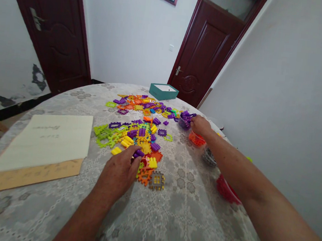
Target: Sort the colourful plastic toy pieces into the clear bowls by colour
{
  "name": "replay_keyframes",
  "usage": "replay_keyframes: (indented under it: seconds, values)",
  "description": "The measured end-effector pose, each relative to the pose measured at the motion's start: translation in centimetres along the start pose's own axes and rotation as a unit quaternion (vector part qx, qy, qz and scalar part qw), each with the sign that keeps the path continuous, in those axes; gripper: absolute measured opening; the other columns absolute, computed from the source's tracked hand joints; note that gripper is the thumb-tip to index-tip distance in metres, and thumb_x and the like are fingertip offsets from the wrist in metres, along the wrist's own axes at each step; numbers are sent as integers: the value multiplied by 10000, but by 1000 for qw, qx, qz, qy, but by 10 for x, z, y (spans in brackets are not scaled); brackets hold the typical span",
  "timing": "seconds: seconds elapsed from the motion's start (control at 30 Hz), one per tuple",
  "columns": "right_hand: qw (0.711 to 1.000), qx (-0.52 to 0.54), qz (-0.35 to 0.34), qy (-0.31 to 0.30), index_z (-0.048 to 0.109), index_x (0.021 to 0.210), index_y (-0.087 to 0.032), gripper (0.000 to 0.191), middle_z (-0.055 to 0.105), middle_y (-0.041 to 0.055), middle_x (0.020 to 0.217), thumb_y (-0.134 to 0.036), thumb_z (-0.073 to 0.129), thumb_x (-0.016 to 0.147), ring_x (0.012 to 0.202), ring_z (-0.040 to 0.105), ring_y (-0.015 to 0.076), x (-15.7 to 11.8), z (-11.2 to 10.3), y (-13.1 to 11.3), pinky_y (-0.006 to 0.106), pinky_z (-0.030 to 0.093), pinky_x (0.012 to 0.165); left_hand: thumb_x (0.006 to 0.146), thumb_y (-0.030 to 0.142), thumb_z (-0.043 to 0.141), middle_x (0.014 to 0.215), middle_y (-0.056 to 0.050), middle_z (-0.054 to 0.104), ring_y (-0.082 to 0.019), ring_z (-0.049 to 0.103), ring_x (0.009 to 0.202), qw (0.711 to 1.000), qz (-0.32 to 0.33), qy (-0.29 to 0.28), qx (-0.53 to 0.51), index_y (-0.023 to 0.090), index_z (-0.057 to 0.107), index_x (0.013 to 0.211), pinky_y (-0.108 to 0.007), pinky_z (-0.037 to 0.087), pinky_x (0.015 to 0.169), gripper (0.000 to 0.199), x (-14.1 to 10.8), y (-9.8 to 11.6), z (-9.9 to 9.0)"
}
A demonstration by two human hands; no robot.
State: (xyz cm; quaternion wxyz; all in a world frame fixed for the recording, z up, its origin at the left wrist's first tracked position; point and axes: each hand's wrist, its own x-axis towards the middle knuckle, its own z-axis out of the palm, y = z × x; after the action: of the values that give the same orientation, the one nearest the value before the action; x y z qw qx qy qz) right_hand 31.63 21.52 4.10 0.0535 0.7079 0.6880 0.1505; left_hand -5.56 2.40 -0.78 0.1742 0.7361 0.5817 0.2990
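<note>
My left hand [122,167] is closed, thumb and fingers pinching a purple building block [138,154] over the near end of a heap of pieces. Directly around it lie yellow blocks [127,141], a red-orange toothed panel [157,156] and a grey square panel with a yellow window [157,180]. My right hand [201,125] reaches across to a clear bowl of purple pieces [184,122]. Its fingers are bent together at the bowl's rim against a purple piece, and the fingertips are partly hidden.
Beside my right forearm stand containers of orange pieces [196,139], dark pieces [209,156] and red pieces [227,189]. A second heap of mixed pieces [139,105] lies farther back, before a teal box [163,92]. Paper sheets [46,139] lie at the left.
</note>
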Motion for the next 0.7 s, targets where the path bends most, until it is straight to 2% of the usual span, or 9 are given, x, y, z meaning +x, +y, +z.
replay_keyframes:
  seconds: [0.13,0.27,0.33,0.43,0.5,0.57,0.63,0.7]
  values:
    - [1000,1,7,8,727,1217,-152,397,657,199,1267,-285,402,1032,1164,632,301,-7,-8,-3,356,502,958,1001,318,493,1123,-98,769,-261,720,1051,1000,-3,-6,-5,212,637,1294,-378,528,935,343,0,2,-2]
    - [1000,6,21,23,729,1183,-133,381,666,210,1246,-301,418,1042,1142,634,298,-20,-25,-14,352,501,951,1003,317,491,1125,-101,770,-263,720,1055,1000,2,-6,-11,211,638,1290,-387,530,942,339,-1,3,-3]
    - [999,34,2,38,734,1149,-125,364,677,210,1229,-295,430,1043,1141,628,297,-31,-35,-26,357,493,964,1001,317,502,1152,-109,766,-263,718,1066,1000,-5,0,-21,206,631,1314,-396,528,956,356,-1,3,-4]
    - [990,107,-78,43,742,1100,-164,292,715,162,1188,-270,478,1031,1113,639,273,-55,-50,-55,349,486,970,993,313,528,1157,-108,763,-245,727,1036,995,-37,14,-89,210,575,1417,-396,544,939,439,-1,4,-4]
    - [967,206,-150,31,740,1108,-205,242,741,109,1154,-258,523,1017,1054,660,240,-78,-57,-81,330,495,938,999,297,512,1139,-96,763,-209,742,971,979,-66,1,-195,222,509,1493,-360,576,868,500,0,5,-5]
    - [918,333,-213,18,730,1150,-233,230,751,69,1126,-262,554,1005,984,674,209,-105,-63,-108,316,510,880,1004,269,481,1183,-99,748,-176,755,922,944,-95,-23,-315,227,441,1547,-320,601,792,546,2,4,-4]
    - [871,428,-243,11,711,1211,-254,260,743,52,1133,-282,572,993,935,677,191,-133,-66,-135,312,519,829,1007,268,473,1205,-113,739,-171,763,908,914,-106,-37,-389,210,394,1577,-316,617,771,578,3,1,-1]
    - [841,479,-250,20,693,1265,-273,303,731,48,1140,-293,587,982,916,675,184,-156,-66,-157,316,520,813,1013,297,479,1188,-121,748,-186,767,908,906,-95,-55,-410,190,382,1586,-344,628,794,591,3,-3,2]
